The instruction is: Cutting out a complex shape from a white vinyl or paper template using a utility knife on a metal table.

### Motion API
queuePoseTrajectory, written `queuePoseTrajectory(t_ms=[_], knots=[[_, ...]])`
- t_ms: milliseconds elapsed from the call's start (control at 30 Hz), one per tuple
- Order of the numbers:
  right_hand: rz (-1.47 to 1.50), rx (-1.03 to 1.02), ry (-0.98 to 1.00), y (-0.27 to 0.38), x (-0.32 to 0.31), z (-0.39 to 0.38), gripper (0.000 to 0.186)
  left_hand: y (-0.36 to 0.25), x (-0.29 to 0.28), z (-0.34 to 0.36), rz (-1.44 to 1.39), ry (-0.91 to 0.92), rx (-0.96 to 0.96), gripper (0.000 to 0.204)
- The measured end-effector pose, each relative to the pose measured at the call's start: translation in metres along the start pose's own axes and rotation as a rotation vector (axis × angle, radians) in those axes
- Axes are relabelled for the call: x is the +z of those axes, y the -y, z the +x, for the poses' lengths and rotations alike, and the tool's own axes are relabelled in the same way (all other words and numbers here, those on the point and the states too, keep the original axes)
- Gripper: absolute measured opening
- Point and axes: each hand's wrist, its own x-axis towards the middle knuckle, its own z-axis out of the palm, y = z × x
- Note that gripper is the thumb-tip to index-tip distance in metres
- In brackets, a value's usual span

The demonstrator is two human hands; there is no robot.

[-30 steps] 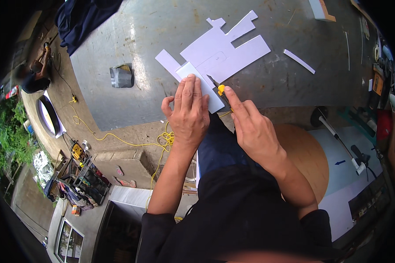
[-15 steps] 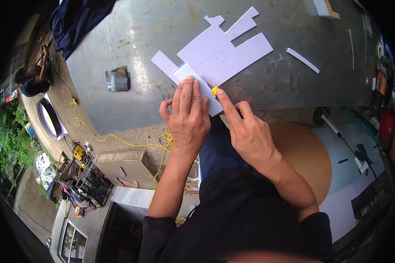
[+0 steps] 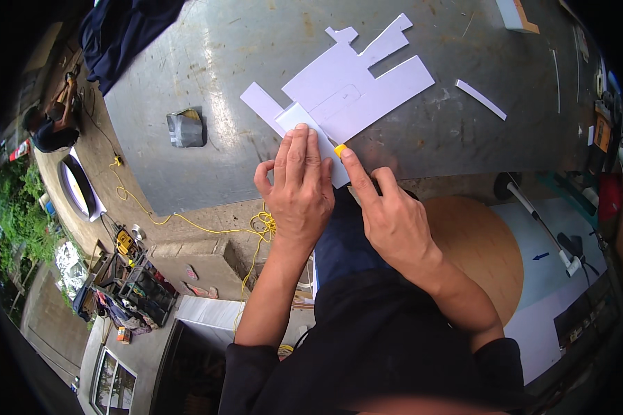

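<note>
A white foam-board-like sheet (image 3: 387, 90) with notched edges and a faint pencilled outline lies on the grey metal table. Across its near left part rests a narrow pale strip (image 3: 298, 115), slanting down toward me. My left hand (image 3: 298, 194) presses on that strip, its fingers stretched out flat and the thumb at the strip's side. A cutter knife with a yellow end (image 3: 340, 149) is in my right hand (image 3: 400, 220), index finger extended along its top. Its thin blade meets the sheet beside the strip's right edge. Most of the knife's handle is hidden under my hand.
A grey-black pouch-like item (image 3: 185, 128) sits left on the table, dark cloth (image 3: 128, 34) at the far left corner. To the right lies a thin white offcut (image 3: 481, 99). Below the table edge are a round brown board (image 3: 474, 252) and a yellow cord (image 3: 218, 228).
The knife has slid slightly nearer to me along the strip's right edge. My left hand stays pressed on the strip, and the whole view has shifted a little.
</note>
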Motion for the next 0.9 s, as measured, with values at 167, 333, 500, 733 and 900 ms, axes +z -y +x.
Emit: queuePoseTrajectory(t_ms=[167,333,500,733,900], knots=[[-0.062,0.004,0.000,0.003,0.000,0.000,0.078,0.000,0.000,0.000,-0.002,0.003,0.001,0.042],[-0.116,0.010,0.018,0.011,-0.003,0.002,0.077,0.001,0.002,-0.001,0.014,0.000,0.006,0.043],[-0.178,0.033,0.066,0.022,-0.013,0.006,0.077,0.000,0.004,-0.001,0.019,-0.013,-0.002,0.042],[-0.234,0.040,0.119,0.033,-0.024,0.012,0.078,0.003,0.006,-0.004,0.041,-0.009,0.010,0.043],[-0.256,0.055,0.148,0.038,-0.028,0.014,0.079,0.005,0.007,-0.005,0.050,-0.005,0.024,0.043]])
